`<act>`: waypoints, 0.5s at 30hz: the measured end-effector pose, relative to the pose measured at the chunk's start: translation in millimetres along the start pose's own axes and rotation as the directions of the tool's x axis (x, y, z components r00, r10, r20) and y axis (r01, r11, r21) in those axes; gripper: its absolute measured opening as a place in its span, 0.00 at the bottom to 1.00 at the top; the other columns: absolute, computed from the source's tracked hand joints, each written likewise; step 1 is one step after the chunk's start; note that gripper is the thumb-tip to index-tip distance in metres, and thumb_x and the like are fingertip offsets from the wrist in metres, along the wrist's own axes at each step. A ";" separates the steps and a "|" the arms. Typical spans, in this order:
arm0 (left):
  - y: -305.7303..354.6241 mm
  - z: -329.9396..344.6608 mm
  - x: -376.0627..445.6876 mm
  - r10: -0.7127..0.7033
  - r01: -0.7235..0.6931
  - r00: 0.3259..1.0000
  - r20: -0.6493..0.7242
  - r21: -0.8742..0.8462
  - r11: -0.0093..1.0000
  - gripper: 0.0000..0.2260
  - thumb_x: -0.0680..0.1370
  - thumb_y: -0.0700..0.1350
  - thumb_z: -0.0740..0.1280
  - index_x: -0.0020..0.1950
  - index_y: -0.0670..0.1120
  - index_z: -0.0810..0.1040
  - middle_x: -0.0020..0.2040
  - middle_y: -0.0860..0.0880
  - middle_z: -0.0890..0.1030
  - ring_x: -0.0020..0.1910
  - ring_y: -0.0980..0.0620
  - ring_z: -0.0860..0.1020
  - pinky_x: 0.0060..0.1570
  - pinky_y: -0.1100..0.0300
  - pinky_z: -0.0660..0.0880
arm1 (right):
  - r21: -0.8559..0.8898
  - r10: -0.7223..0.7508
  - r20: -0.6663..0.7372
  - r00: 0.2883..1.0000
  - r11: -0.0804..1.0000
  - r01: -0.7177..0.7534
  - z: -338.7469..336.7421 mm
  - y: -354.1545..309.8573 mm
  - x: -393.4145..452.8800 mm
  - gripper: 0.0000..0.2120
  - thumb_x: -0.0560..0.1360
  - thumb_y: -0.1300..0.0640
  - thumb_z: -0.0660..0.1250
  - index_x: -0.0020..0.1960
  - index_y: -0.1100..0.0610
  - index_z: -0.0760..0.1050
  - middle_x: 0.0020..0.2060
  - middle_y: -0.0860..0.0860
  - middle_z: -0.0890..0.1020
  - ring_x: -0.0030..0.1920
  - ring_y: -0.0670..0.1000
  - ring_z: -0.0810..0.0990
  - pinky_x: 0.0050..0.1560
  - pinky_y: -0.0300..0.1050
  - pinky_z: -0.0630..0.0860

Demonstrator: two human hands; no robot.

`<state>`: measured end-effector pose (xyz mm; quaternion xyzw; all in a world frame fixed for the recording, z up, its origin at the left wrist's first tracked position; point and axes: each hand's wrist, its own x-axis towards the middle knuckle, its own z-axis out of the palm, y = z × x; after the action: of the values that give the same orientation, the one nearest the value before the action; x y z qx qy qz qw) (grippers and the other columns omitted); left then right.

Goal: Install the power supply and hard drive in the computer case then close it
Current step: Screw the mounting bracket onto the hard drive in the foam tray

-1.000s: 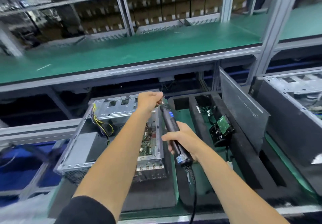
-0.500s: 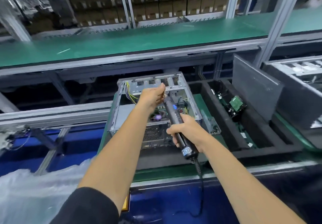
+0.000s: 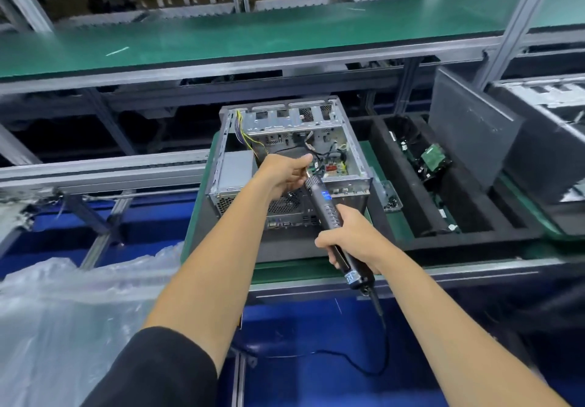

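Right hand [image 3: 351, 242] gripping electric screwdriver [image 3: 329, 213], left hand [image 3: 285, 174] fingers pinching its tip, above open computer case [image 3: 221, 166] rim

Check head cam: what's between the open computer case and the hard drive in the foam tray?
In the head view, between the computer case and the hard drive lie a small clear bag, green mat, and the foam tray wall.

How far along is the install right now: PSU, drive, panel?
Done, apparently: the power supply sits inside the open case. In hand: the right hand grips the electric screwdriver, and the left hand pinches near its tip. Left: the hard drive lies in the foam tray, and the side panel is off.
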<state>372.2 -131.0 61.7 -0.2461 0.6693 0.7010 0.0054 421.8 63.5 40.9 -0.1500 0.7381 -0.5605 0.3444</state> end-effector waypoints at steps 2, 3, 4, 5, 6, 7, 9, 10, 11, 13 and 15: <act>-6.2 3.8 -2.6 -0.022 0.022 0.999 0.030 0.021 1.000 0.11 0.75 0.46 0.72 0.38 0.41 0.77 0.25 0.52 0.74 0.19 0.59 0.70 0.23 0.68 0.72 | 0.014 0.007 -0.013 1.000 1.000 -0.007 0.5 7.5 -2.7 0.16 0.69 0.67 0.71 0.51 0.60 0.67 0.30 0.56 0.74 0.24 0.54 0.74 0.27 0.47 0.74; -9.1 5.3 -4.1 -0.017 0.015 0.999 0.041 0.039 0.999 0.11 0.75 0.47 0.71 0.39 0.40 0.78 0.26 0.52 0.75 0.20 0.59 0.70 0.24 0.68 0.72 | 0.030 0.007 -0.021 1.000 1.000 -0.006 1.5 11.4 -3.6 0.17 0.69 0.67 0.71 0.51 0.60 0.66 0.31 0.56 0.73 0.24 0.54 0.74 0.27 0.46 0.74; -11.5 5.9 -5.7 0.000 -0.004 0.999 0.051 0.079 0.997 0.12 0.75 0.48 0.71 0.40 0.40 0.79 0.28 0.51 0.76 0.21 0.59 0.71 0.24 0.68 0.71 | 0.045 0.009 -0.025 1.000 0.999 -0.008 2.6 15.3 -4.6 0.17 0.69 0.67 0.71 0.51 0.60 0.66 0.32 0.57 0.73 0.25 0.54 0.74 0.27 0.46 0.74; -13.5 6.2 -6.6 0.029 -0.038 0.998 0.061 0.142 0.989 0.13 0.75 0.49 0.71 0.39 0.39 0.80 0.29 0.50 0.78 0.22 0.58 0.71 0.25 0.67 0.72 | 0.057 0.015 -0.023 1.000 0.998 -0.013 3.9 19.4 -5.8 0.17 0.69 0.66 0.72 0.52 0.60 0.67 0.34 0.58 0.74 0.26 0.54 0.74 0.28 0.46 0.74; -15.6 5.3 -7.1 0.077 -0.089 0.995 0.062 0.224 0.970 0.16 0.75 0.51 0.71 0.38 0.38 0.81 0.29 0.49 0.79 0.23 0.57 0.72 0.25 0.65 0.72 | 0.064 0.021 -0.017 1.000 0.998 -0.020 5.3 24.0 -7.2 0.18 0.69 0.65 0.72 0.53 0.61 0.67 0.36 0.59 0.74 0.27 0.54 0.75 0.28 0.46 0.75; -17.6 3.6 -6.4 0.147 -0.150 0.989 0.034 0.321 0.935 0.18 0.75 0.54 0.69 0.38 0.38 0.81 0.29 0.48 0.80 0.24 0.55 0.73 0.26 0.64 0.72 | 0.069 0.028 -0.010 1.000 0.997 -0.027 7.3 29.4 -8.2 0.19 0.68 0.64 0.72 0.55 0.61 0.67 0.36 0.59 0.75 0.27 0.54 0.75 0.29 0.46 0.75; -21.3 -4.7 -0.1 0.351 -0.238 0.930 -0.107 0.550 0.800 0.21 0.77 0.56 0.65 0.37 0.38 0.81 0.29 0.46 0.78 0.29 0.50 0.74 0.31 0.61 0.70 | 0.076 0.046 0.004 0.999 0.996 -0.046 12.0 42.2 -9.9 0.19 0.67 0.63 0.72 0.54 0.60 0.68 0.33 0.56 0.75 0.27 0.54 0.75 0.29 0.46 0.75; -23.2 -9.8 3.1 0.453 -0.245 0.877 -0.163 0.659 0.711 0.20 0.78 0.55 0.63 0.37 0.40 0.80 0.30 0.47 0.77 0.33 0.49 0.75 0.34 0.60 0.68 | 0.078 0.059 0.013 0.998 0.995 -0.060 14.5 48.9 -10.7 0.19 0.66 0.63 0.72 0.54 0.60 0.68 0.30 0.54 0.75 0.26 0.53 0.75 0.28 0.46 0.75; -25.5 -14.2 4.7 0.526 -0.238 0.833 -0.171 0.748 0.620 0.17 0.78 0.53 0.62 0.39 0.43 0.80 0.32 0.49 0.78 0.39 0.48 0.75 0.36 0.59 0.68 | 0.076 0.074 0.025 0.997 0.994 -0.076 17.1 55.6 -10.9 0.19 0.66 0.62 0.72 0.53 0.60 0.67 0.28 0.53 0.75 0.25 0.53 0.75 0.28 0.45 0.75; -33.0 -19.8 7.7 0.579 -0.246 0.812 -0.076 0.855 0.457 0.12 0.79 0.51 0.60 0.45 0.46 0.80 0.41 0.49 0.81 0.49 0.47 0.75 0.45 0.55 0.70 | 0.062 0.102 0.048 0.994 0.993 -0.105 22.5 67.5 -10.5 0.17 0.67 0.62 0.72 0.50 0.58 0.67 0.26 0.51 0.75 0.25 0.52 0.75 0.27 0.44 0.74; -43.6 -21.8 11.4 0.563 -0.236 0.826 0.039 0.930 0.282 0.16 0.81 0.51 0.56 0.42 0.46 0.79 0.42 0.46 0.81 0.48 0.43 0.76 0.49 0.52 0.69 | 0.054 0.128 0.064 0.990 0.990 -0.131 27.5 76.0 -8.2 0.16 0.67 0.63 0.71 0.48 0.56 0.66 0.27 0.51 0.75 0.25 0.52 0.75 0.27 0.44 0.74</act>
<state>384.3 -150.7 17.2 -0.1259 0.9701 0.1525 -0.1409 458.8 73.3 -30.8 -0.1084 0.7188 -0.5535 0.4065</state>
